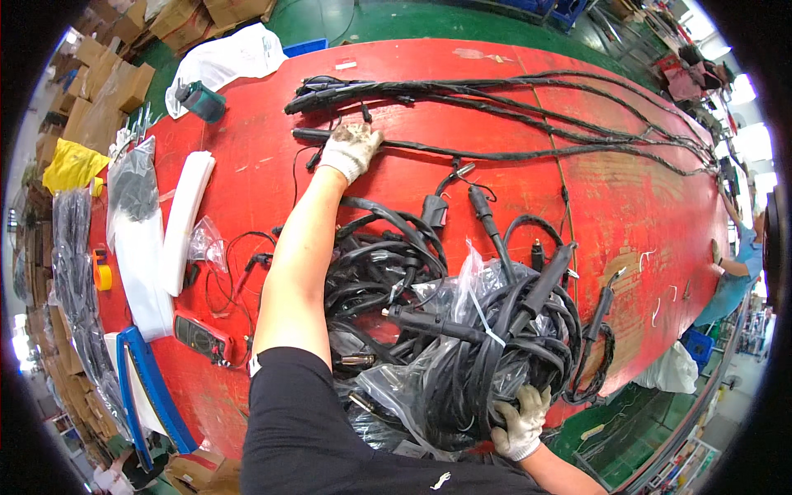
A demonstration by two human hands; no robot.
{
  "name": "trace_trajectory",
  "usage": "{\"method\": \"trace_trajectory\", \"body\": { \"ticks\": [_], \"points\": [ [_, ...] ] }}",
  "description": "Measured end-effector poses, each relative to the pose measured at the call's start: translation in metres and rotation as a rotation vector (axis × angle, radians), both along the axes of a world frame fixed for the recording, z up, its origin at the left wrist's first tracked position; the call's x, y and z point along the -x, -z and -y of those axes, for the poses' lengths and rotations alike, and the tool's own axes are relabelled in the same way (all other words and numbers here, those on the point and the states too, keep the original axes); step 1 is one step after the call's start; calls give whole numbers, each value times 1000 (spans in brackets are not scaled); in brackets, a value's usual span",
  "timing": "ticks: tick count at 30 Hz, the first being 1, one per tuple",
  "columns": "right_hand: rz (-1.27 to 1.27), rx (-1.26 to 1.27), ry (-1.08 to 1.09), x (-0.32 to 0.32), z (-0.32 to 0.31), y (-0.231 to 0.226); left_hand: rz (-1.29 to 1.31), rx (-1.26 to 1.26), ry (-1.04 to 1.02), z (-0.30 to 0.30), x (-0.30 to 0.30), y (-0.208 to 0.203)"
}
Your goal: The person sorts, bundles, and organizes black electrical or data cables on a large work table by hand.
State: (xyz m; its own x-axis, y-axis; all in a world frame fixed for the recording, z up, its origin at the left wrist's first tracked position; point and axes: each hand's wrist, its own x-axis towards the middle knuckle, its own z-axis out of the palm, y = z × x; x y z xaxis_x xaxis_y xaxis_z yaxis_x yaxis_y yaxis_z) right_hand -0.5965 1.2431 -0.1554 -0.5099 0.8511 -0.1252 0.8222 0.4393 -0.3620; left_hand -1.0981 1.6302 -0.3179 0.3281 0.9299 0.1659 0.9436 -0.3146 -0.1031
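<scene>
Gloved hands at a red desk (pixel 247 157): the left hand (pixel 352 154) grips a long cable (pixel 495 156) while the right hand (pixel 523 422) touches a black cable bundle (pixel 487 371).

The long cable, dark and slim with a thicker plug at its left end, runs rightward across the desk's far part, beside a row of similar cables (pixel 511 106); the left hand's fingers curl closed around it near that plug. The right hand's fingers bend against the bundle's near edge, though whether they grip it cannot be told. Looped and glossy, the bundle lies on the near part of the desk amid clear plastic (pixel 396 392), a white tie (pixel 488 327) around some of its strands. A small white label (pixel 346 64) near the far edge is too small to read; the dark clothing (pixel 305 404) carries a small white mark.
</scene>
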Motion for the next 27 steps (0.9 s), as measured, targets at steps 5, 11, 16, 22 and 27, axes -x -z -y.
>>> {"method": "trace_trajectory", "body": {
  "ticks": [5,11,16,22,27],
  "points": [
    [-1,-25,16,-14,-2,-3,91,-221,-170,-50,-22,-35],
    [-45,114,-60,-7,-15,-4,-129,-152,-386,-63,23,-27],
    [-19,131,12,-19,-9,-9,-33,-5,-480,-88,-37,-20],
    [-79,70,-10,-13,-7,-10,37,-19,-533,-66,-31,-30],
    [-81,50,-5,-14,-5,-12,23,-17,-456,-25,-39,-55]
  ]
}}
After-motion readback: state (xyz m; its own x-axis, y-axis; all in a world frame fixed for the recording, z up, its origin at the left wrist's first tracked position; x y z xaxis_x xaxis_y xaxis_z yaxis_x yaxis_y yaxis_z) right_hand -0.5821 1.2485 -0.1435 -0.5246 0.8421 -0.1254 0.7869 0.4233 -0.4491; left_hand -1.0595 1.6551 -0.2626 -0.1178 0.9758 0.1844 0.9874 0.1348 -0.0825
